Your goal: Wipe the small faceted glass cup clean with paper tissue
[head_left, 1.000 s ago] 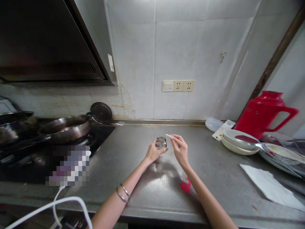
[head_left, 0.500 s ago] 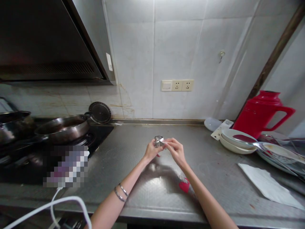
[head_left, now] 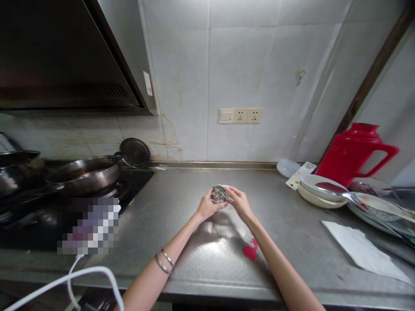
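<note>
Above the steel counter [head_left: 181, 242], in the middle of the head view, is a small round silvery metal piece [head_left: 219, 194] with thin bars crossing over its face; its exact kind I cannot make out. My left hand [head_left: 207, 206] is closed around its left and lower side. On the opposite edge, my right hand [head_left: 238, 201] grips the same piece with its fingertips. Something small and white shows at the right fingertips, too small to name. Partly hidden behind my right forearm, a crumpled red and clear wrapper [head_left: 249, 250] lies on the counter.
Left, a frying pan [head_left: 86, 175] and a pot [head_left: 19, 168] sit on the black stove [head_left: 139, 181], near a white cable [head_left: 94, 270]. Right stand a red thermos jug [head_left: 352, 151], stacked bowls [head_left: 319, 196], plates [head_left: 376, 211] and a white paper sheet [head_left: 363, 250].
The metal piece has turned so its crossed bars face me. My right hand's fingers have moved from pinching near its front to holding its right edge.
</note>
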Tool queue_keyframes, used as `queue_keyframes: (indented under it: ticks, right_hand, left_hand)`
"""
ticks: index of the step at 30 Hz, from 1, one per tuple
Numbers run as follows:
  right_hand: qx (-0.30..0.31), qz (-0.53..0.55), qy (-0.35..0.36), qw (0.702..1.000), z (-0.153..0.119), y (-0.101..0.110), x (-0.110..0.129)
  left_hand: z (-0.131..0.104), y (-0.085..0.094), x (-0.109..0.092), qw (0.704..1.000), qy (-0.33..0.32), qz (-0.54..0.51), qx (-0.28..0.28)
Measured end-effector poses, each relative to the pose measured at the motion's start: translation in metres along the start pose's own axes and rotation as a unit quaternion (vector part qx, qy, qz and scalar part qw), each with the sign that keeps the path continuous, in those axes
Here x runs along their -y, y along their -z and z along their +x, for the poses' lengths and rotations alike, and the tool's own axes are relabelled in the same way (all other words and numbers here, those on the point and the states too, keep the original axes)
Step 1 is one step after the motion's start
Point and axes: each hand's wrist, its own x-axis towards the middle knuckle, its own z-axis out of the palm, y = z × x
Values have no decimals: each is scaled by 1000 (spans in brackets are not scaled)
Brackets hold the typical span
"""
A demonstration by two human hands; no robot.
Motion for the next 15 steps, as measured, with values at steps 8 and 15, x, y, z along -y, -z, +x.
queue_keyframes:
  ticks: [8,15]
  right_hand:
    - [61,6,3,998,-9,-7,6]
    - [29,7,-39,999,-5,-4,7]
  left_hand:
    - [5,4,8,1000,11,-4,20]
    - [6,15,9,991,-15,47,128]
